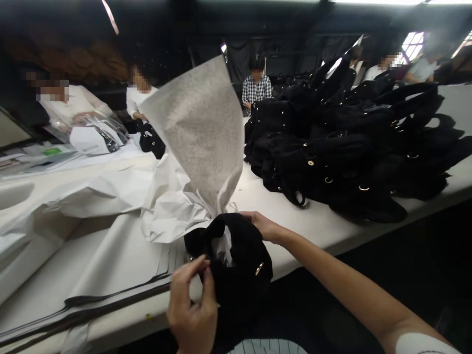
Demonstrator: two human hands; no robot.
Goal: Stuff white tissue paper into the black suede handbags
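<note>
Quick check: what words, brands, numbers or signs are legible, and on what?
No text is readable.
Black bag being handled: none visible.
Round gold fitting on bag pile: too small.
White item in clear plastic: too blurred.
Green patch, left: too blurred.

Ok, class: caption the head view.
Left hand and right hand handle a black fabric bag near heaped black, gold-ringed bags.

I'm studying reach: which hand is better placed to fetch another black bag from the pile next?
Probably the right hand: it touches the open black bag on the side nearer the pile of bags. The left hand is at the near edge, farther away.
</note>
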